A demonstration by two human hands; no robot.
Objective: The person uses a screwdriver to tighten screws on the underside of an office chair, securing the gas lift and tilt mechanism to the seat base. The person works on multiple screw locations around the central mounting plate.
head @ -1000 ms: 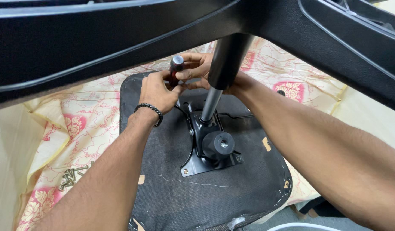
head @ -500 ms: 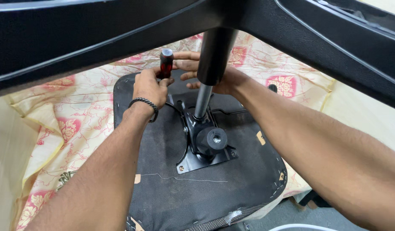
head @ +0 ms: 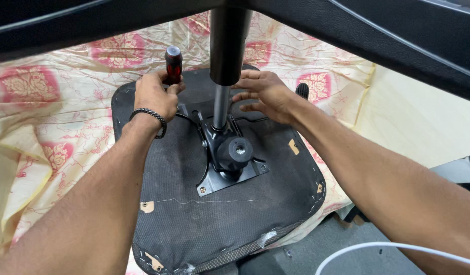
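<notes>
An office chair seat [head: 184, 219] lies upside down, its black fabric underside facing up. A black metal mechanism plate [head: 230, 170] with a round knob [head: 238, 150] is bolted at its middle, and the gas cylinder [head: 224, 76] rises from it. My left hand [head: 154, 97] grips a screwdriver with a red and black handle [head: 173, 64], held upright at the plate's far left side. My right hand [head: 265, 92] is open, fingers spread beside the cylinder, touching nothing I can make out. The screwdriver's tip is hidden behind my left hand.
The chair's black star base legs [head: 357, 30] span the top of the view. A cream bedsheet with red flower prints [head: 57, 127] lies under the seat. A black lever handle [head: 302, 90] pokes out behind my right wrist. A white cable [head: 377, 247] curves at the lower right.
My view has shifted, so the seat sits more centred. My left hand with the screwdriver moved left of the cylinder; my right hand let go near the screwdriver and opened on the cylinder's right.
</notes>
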